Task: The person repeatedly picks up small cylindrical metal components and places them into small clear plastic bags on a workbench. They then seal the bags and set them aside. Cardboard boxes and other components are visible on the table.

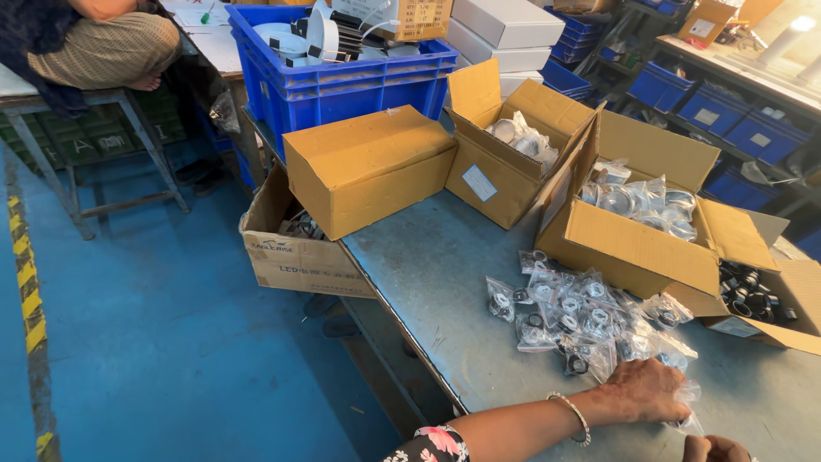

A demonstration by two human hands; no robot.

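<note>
My left hand [646,389], with a beaded bracelet on the wrist, reaches across the grey metal table [436,274] from the lower left. Its fingers pinch a small clear plastic bag [687,406] at the near edge of a pile of small clear bags with black and silver rings [573,316]. Only the knuckles of my right hand [714,449] show at the bottom edge, just below that bag. Whether it holds anything is hidden.
Behind the pile stands an open cardboard box [633,248] of bagged round parts, with a second open box [496,171], a closed box [368,167] and a blue crate [333,81] further back. A box of black parts [753,295] lies right. Another person [103,47] sits far left.
</note>
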